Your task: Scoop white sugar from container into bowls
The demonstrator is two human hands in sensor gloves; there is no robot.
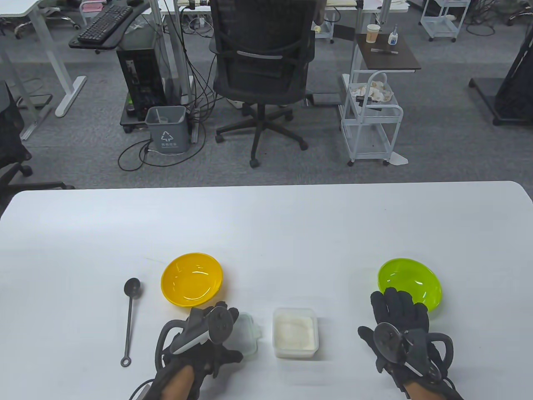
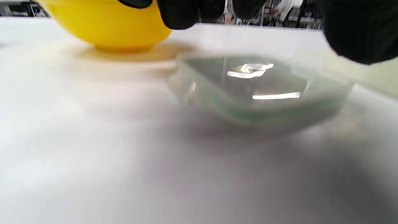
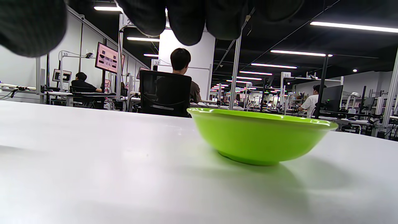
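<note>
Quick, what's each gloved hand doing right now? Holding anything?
Left hand: fingers spread above the clear lid on the table, holding nothing.
Right hand: open and flat, holding nothing, just short of the green bowl.

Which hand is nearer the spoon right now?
Left. The left hand is over the lid, just right of the spoon; the right hand is across the table by the green bowl.

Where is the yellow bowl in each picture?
Table view: yellow bowl left of middle, beside the spoon.
Left wrist view: top left, behind the clear lid.
Right wrist view: not in it.
Shared landmark: the white table.
</note>
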